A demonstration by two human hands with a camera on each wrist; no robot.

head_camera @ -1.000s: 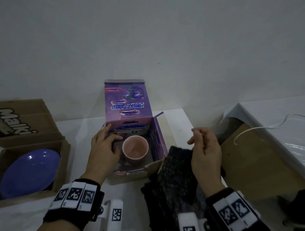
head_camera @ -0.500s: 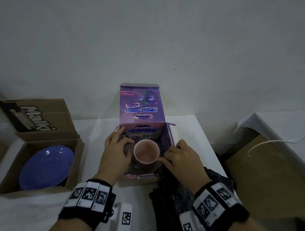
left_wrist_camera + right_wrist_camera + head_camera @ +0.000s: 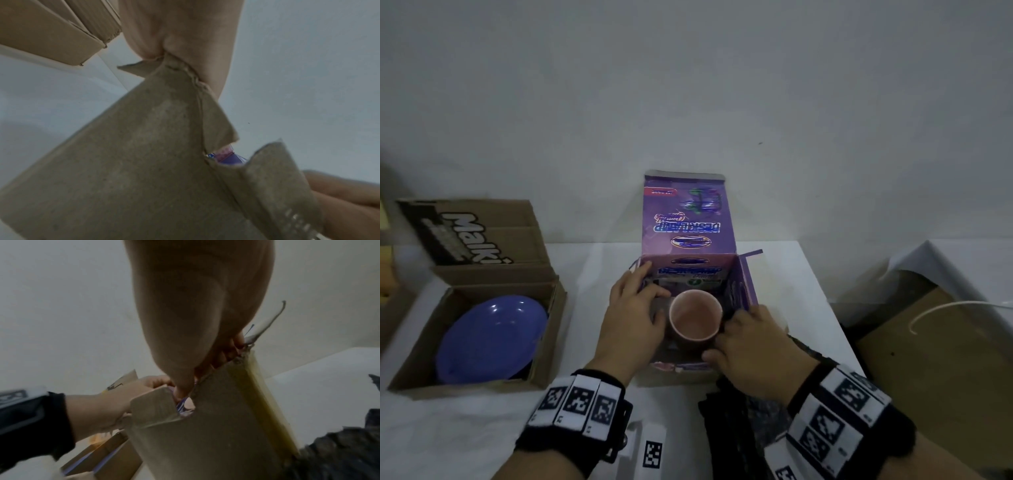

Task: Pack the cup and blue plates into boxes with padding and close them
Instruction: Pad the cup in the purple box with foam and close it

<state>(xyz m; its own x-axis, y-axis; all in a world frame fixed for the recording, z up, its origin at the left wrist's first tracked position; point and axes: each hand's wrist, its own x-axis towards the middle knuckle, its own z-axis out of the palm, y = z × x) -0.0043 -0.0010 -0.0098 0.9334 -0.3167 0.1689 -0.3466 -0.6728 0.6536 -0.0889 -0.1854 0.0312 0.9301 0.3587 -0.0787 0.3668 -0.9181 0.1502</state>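
A pink cup (image 3: 695, 318) stands upright inside the purple box (image 3: 688, 219), whose lid flap is raised at the back. My left hand (image 3: 633, 315) grips the box's left wall, fingers inside, beside the cup. My right hand (image 3: 750, 342) grips the right wall, fingers curled over its edge next to the cup. The left wrist view shows the left hand (image 3: 164, 53) pinching the top edge of the grey cardboard wall (image 3: 123, 162). In the right wrist view the right hand (image 3: 195, 321) hooks over the box wall (image 3: 216, 426). A blue plate (image 3: 489, 339) lies in the brown carton (image 3: 548, 342) at left.
A dark padding sheet (image 3: 739, 438) lies on the white table (image 3: 791, 274) under my right wrist, in front of the purple box. To the right stands a second covered table (image 3: 945, 267) with a white cable (image 3: 945, 308). The wall rises close behind.
My right hand left the dark padding sheet and moved left onto the purple box's right wall. The left hand has stayed on the left wall, and the cup has not moved.
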